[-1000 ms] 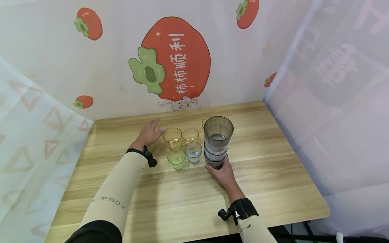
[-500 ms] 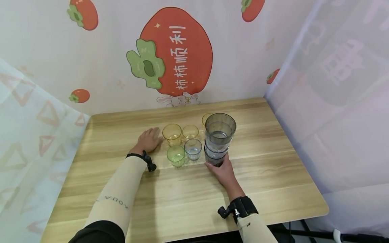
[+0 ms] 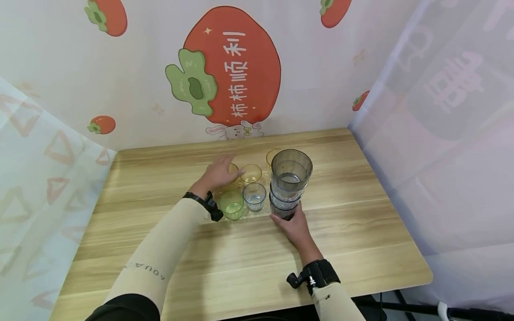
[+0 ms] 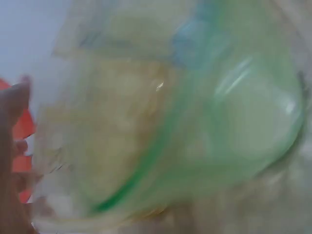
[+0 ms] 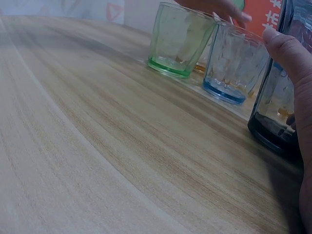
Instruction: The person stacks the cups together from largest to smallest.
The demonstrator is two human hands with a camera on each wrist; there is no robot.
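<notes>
My right hand [image 3: 296,228] grips the bottom of a tall stack of glasses [image 3: 291,178], clear ones with a smoky grey one on top. In the right wrist view my thumb [image 5: 285,51] lies against the dark-based bottom glass [image 5: 273,129], which stands upright. My left hand [image 3: 218,174] is stretched over the larger yellow glass [image 3: 230,183], hiding much of it, with the thumb close to the small yellow glass [image 3: 251,174]. In front stand a green glass [image 3: 232,207] and a pale blue glass [image 3: 254,197]. The left wrist view is blurred and filled by the green glass [image 4: 243,122].
Behind the stack, another yellow glass [image 3: 271,156] is partly hidden. All the glasses stand on a wooden table [image 3: 353,223]. A white curtain with printed persimmons [image 3: 237,67] hangs behind it, and further sheets flank both sides.
My left hand drew down beside the larger yellow glass, then moved right and over it. My right hand keeps its grip on the stack. The head view has tilted slightly downward.
</notes>
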